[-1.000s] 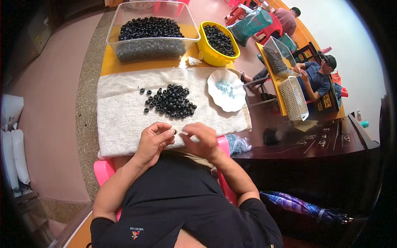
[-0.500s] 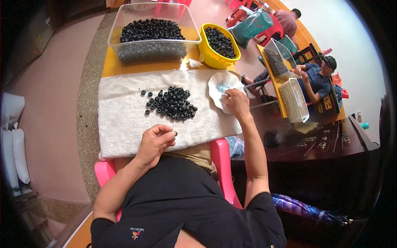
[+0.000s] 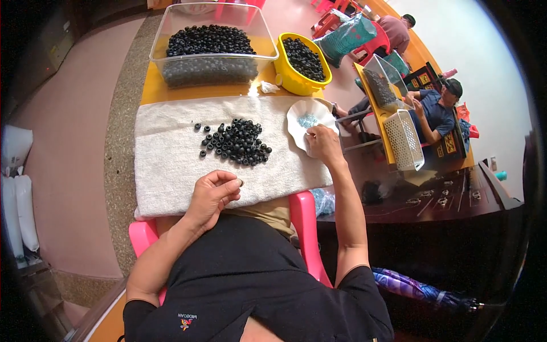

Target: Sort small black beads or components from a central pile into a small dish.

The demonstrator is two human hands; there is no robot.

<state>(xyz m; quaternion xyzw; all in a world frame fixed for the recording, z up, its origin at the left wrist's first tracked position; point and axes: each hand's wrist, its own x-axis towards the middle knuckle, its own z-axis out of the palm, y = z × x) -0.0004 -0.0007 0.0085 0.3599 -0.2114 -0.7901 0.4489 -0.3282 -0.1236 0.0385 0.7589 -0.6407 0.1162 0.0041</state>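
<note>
Nearest to the body, beside a pink chair point(image 3: 305, 216), the left hand point(image 3: 213, 192) is above the near edge of the white towel point(image 3: 165, 176). Its thumb and forefinger are closed on a small dark piece point(image 3: 241, 183), of which only a part is visible. A little farther, at the right, the right hand point(image 3: 325, 142) has bent fingers, with the tips over the white wavy dish point(image 3: 297, 137) (whether they grip something, I cannot tell). In this dish lie pale blue bits point(image 3: 307, 120). To the left of it, a loose pile of black beads point(image 3: 242, 142) rests on the towel. Behind the towel, the orange surface point(image 3: 228, 93) carries a clear box point(image 3: 268, 57) and a yellow basin point(image 3: 299, 85), both holding black beads. Farther right sits another person point(image 3: 436, 117).
</note>
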